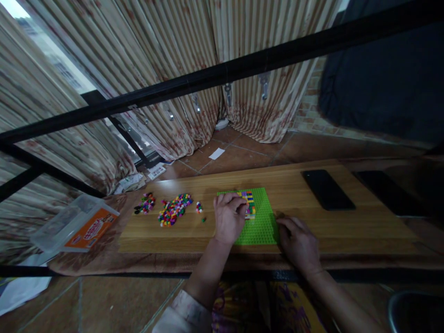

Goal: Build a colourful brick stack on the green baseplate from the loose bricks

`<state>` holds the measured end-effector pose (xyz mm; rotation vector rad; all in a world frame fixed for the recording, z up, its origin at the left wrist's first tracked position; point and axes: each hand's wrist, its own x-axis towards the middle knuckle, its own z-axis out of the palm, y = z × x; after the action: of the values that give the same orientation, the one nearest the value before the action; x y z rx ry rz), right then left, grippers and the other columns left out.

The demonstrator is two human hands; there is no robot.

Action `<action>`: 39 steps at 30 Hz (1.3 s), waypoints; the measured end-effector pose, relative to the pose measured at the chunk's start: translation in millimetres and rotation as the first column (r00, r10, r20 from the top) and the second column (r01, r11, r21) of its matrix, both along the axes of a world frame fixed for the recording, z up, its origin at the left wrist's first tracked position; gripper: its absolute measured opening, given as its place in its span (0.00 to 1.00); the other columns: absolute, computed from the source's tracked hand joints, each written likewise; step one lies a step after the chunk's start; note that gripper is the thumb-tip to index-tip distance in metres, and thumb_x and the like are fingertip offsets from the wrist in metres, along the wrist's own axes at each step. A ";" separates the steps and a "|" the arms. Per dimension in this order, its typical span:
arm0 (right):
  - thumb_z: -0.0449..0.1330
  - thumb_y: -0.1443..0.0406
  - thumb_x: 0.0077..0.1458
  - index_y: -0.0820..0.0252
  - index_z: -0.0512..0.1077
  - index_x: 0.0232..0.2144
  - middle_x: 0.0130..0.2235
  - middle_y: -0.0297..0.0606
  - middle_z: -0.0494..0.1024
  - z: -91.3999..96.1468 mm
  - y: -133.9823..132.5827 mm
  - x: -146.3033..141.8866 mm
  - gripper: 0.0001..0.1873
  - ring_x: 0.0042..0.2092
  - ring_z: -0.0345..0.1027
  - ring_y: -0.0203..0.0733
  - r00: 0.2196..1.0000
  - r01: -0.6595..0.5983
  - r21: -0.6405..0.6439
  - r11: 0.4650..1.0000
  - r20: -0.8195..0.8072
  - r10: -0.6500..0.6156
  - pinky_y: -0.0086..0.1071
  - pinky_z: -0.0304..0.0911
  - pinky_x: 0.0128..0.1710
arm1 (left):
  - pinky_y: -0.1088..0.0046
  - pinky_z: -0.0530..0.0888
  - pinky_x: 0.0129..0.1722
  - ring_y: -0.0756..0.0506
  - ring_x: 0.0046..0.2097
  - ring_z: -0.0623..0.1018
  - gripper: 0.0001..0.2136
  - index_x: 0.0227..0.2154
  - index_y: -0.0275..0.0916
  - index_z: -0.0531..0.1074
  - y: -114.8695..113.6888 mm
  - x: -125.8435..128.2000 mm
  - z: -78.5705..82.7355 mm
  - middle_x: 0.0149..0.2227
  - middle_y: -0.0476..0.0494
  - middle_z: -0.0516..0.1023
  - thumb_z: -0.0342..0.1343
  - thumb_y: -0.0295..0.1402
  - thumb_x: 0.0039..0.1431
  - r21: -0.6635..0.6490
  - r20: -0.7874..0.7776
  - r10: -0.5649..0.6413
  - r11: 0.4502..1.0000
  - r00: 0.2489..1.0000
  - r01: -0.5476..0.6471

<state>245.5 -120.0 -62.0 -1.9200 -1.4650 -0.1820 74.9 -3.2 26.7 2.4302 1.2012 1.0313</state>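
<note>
A bright green studded baseplate (265, 229) lies on the wooden board. Rows of small multicoloured building bricks (250, 206) are set on its upper part, some of them hidden by my left hand (229, 217). That hand is over the plate's left side, thumb and fingertips pinched together close to the rows; whatever is between them is too small to make out. At the plate's right edge, my right hand (300, 243) has its fingers curled, with the fingertips gripping the edge. Left of the plate lie a loose green brick (203, 220) and a small cluster of bricks (199, 207).
Loose bricks form a larger pile (173, 209) and a smaller pile (147, 203) on the wooden board (208, 238). A clear plastic box (74, 222) with an orange label stands at the left. A black tablet-like slab (328, 189) lies at the right. A dark rail (194, 83) crosses above.
</note>
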 end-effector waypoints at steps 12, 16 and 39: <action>0.51 0.67 0.56 0.55 0.73 0.36 0.37 0.38 0.77 0.1 0.1 1.5 0.11 0.38 0.71 0.41 0.999 -0.010 -0.033 0.999 0.034 0.011 0.31 0.64 0.38 | 0.63 0.62 0.49 0.47 0.42 0.71 0.06 0.28 0.45 0.76 -4.4 1.7 -2.1 0.38 0.50 0.77 0.56 0.30 0.58 0.095 -0.053 -0.005 0.995 0.999 0.010; 0.51 0.67 0.56 0.55 0.74 0.36 0.37 0.38 0.77 0.7 0.3 1.3 0.12 0.37 0.71 0.41 0.999 -0.018 -0.010 1.000 0.041 0.018 0.31 0.64 0.38 | 0.61 0.61 0.51 0.46 0.42 0.71 0.07 0.28 0.44 0.75 -6.5 1.6 -0.3 0.38 0.49 0.78 0.55 0.29 0.59 0.141 -0.145 -0.044 0.988 0.989 0.064; 0.51 0.66 0.56 0.55 0.74 0.36 0.38 0.37 0.77 -6.3 1.0 1.6 0.11 0.37 0.71 0.41 0.996 -0.007 0.004 1.000 0.092 0.007 0.31 0.64 0.37 | 0.59 0.67 0.48 0.42 0.44 0.72 0.11 0.45 0.43 0.73 -22.9 -6.5 -1.3 0.44 0.44 0.78 0.50 0.28 0.62 0.140 -0.155 -0.014 0.990 0.988 0.036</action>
<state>247.2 -119.0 -68.3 -1.9246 -1.5296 -0.2732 68.4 -26.1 25.4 2.6708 1.1771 0.9692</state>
